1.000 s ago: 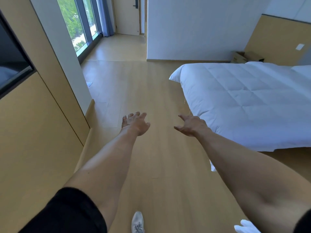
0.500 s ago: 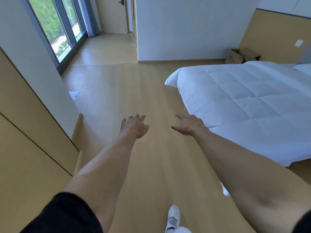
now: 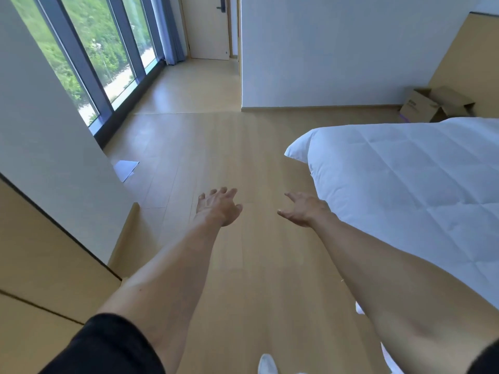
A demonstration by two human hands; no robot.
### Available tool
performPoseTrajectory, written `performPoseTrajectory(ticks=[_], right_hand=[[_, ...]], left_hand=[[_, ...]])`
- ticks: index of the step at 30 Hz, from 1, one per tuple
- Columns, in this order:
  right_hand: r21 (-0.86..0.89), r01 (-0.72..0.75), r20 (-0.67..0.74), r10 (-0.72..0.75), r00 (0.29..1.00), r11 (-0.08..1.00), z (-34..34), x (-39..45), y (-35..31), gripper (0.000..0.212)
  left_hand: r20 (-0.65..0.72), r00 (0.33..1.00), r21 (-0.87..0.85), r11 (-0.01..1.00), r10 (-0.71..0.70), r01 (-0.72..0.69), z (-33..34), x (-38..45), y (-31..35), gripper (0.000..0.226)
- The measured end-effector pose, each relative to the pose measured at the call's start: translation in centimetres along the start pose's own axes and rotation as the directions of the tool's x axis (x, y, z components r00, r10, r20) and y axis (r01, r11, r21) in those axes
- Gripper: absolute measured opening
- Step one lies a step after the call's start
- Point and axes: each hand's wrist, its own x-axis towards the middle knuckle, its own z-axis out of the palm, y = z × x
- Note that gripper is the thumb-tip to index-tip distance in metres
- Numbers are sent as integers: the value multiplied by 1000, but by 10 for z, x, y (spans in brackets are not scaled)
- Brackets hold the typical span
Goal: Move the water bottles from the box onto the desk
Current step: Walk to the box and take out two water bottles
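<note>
Two bare hands reach forward, the left hand [image 3: 218,207] and the right hand [image 3: 303,210], each with loosely spread fingers holding nothing. One open cardboard box [image 3: 432,105] sits far beyond the right fingertips. One white bed [image 3: 418,184] lies right of them. One paper sheet [image 3: 125,168] lies left of the left fingers. One white shoe [image 3: 266,364] shows below.

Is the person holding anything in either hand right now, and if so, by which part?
Nothing is held. The left hand and the right hand are both open and reach forward over the floor.

Box [image 3: 434,106] behind bed [image 3: 410,179]
</note>
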Motion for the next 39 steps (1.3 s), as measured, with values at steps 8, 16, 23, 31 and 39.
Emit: performPoseTrajectory(ticks=[8,16,23,31,39], right_hand=[[-22,53,6,-53,999,998,-39,124,-9,69],[-58,29,1,-29,1000,998,-70,261,-24,71],[-50,-61,-11,61,998,997,-120,393,-47,71],[-27,-123,-29,122,992,992,-166,513,-69,66],[8,-111,-51,112,992,994,-192,634,-63,71]], left_hand=[[5,1000,-35,999,-28,28,-27,120,0,59],[-6,1000,-30,999,17,-17,-49,270,-18,59],[-6,994,-23,994,110,-110,-91,427,-44,59],[8,987,12,987,162,-162,-132,563,-69,60],[-9,984,27,984,176,-176,-157,678,-68,62]])
